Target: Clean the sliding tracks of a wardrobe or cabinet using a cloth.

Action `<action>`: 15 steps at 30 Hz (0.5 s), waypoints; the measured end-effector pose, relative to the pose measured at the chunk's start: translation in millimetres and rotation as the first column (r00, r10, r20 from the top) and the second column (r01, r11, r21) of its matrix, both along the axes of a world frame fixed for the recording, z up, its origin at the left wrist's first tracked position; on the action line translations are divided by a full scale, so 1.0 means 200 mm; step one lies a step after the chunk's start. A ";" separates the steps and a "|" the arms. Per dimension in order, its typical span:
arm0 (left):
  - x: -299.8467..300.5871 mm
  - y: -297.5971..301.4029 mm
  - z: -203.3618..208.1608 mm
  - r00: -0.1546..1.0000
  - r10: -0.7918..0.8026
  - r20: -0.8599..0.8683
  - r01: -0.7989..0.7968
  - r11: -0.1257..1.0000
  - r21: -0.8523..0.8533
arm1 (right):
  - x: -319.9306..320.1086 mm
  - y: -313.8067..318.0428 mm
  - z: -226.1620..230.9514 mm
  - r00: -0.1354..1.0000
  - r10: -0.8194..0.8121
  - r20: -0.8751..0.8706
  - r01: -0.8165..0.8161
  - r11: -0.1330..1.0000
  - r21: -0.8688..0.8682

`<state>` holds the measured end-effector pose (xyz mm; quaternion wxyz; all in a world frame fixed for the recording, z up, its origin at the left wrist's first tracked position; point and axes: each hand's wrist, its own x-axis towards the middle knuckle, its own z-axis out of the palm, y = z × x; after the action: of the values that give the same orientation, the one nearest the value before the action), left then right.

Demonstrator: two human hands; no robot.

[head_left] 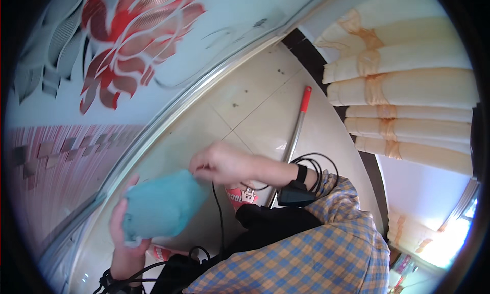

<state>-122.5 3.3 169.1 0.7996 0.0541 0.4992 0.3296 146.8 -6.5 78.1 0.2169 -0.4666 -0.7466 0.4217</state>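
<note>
My left hand (120, 225) is wrapped round a teal bundle (163, 204), with fingers along its left side and beneath it. The bundle looks like folded cloth or a soft pouch with a whitish lower edge; its exact kind does not show. My right hand (219, 162) is at the bundle's upper right corner. It is somewhat blurred, its fingers curled together in a pinch; what lies between the fingertips is hidden.
A metal pole (296, 130) with a red end lies on the tiled floor (204, 130). Red slippers (242, 196) are on my feet. Glass panels (102, 105) with a red flower pattern stand left, cream curtains (403, 89) right. Black cables (221, 222) hang by my wrists.
</note>
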 end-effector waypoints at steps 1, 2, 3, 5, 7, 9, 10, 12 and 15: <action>0.06 -0.02 -0.05 0.994 -0.102 -0.026 0.103 0.994 0.044 | -0.05 -0.03 0.07 0.940 -0.093 -0.328 -0.008 0.955 -0.295; 0.11 -0.02 -0.11 0.978 -0.205 -0.048 0.208 0.974 0.085 | -0.05 -0.04 0.13 0.775 -0.267 -0.573 -0.113 0.833 -0.542; 0.13 -0.03 -0.17 0.975 -0.219 -0.040 0.222 0.970 0.095 | -0.02 -0.03 0.18 0.777 -0.275 -0.567 -0.094 0.839 -0.536; 0.15 -0.05 -0.22 0.800 -0.600 -0.004 0.598 0.796 0.094 | 0.06 0.00 0.25 0.385 -0.666 -0.639 0.057 0.708 -0.704; 0.14 -0.07 -0.18 0.833 -0.553 0.027 0.547 0.829 0.121 | 0.17 0.06 0.19 0.379 -0.637 -0.672 0.236 0.768 -0.595; 0.14 -0.08 -0.15 0.895 -0.432 0.112 0.412 0.896 0.163 | 0.21 0.07 0.13 0.417 -0.592 -0.690 0.342 0.805 -0.484; 0.16 -0.08 -0.14 0.891 -0.441 0.112 0.420 0.892 0.170 | 0.18 0.05 0.08 0.463 -0.595 -0.657 0.337 0.803 -0.491; 0.22 -0.07 -0.17 0.961 -0.152 0.231 0.101 0.970 0.221 | 0.11 -0.03 0.05 0.539 -0.647 -0.540 0.228 0.729 -0.645; 0.17 -0.05 -0.25 0.966 -0.039 0.256 0.016 0.996 0.088 | -0.12 -0.11 0.02 0.484 -0.517 -0.706 0.194 0.850 -0.489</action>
<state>-88.2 -6.0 118.6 0.8591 0.0517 0.3759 0.3436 122.1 -28.8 81.2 0.5353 -0.3940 -0.3578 0.6559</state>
